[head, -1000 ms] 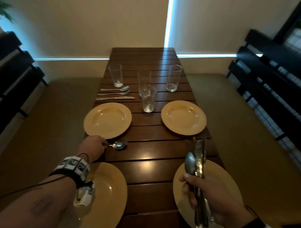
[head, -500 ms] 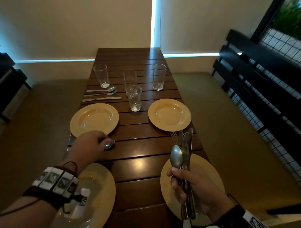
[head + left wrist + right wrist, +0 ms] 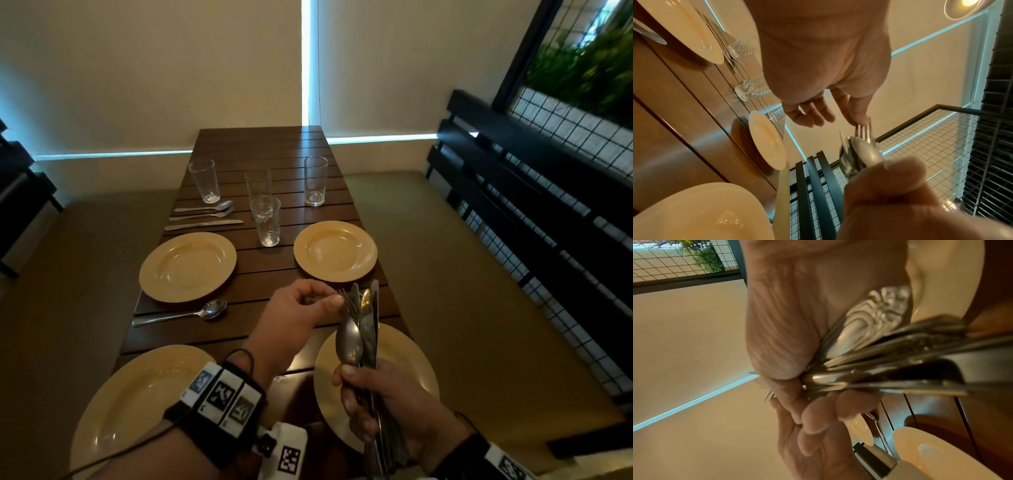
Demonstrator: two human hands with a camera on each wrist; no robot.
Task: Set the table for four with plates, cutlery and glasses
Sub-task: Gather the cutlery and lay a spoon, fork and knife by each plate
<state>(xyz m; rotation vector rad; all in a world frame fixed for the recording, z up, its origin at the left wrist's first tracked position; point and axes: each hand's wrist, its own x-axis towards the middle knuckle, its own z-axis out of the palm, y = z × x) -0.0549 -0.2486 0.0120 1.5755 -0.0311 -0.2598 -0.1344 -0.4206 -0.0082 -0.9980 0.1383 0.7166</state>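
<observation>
Ideally the left hand [image 3: 301,308], pinching the silver fork's tines [image 3: 863,129], draws it straight out while the right hand [image 3: 387,401] firmly grips the steel cutlery bundle [image 3: 363,329].

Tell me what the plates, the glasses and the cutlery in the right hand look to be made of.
Plates: yellow, glossy, with soft highlights; glazed ceramic or melamine, cannot tell which.
Glasses: clear, see-through with thick bases; likely glass.
Cutlery bundle gripped by the right hand: silvery, reflective, one handle with embossed scrollwork; polished metal, probably stainless steel.
</observation>
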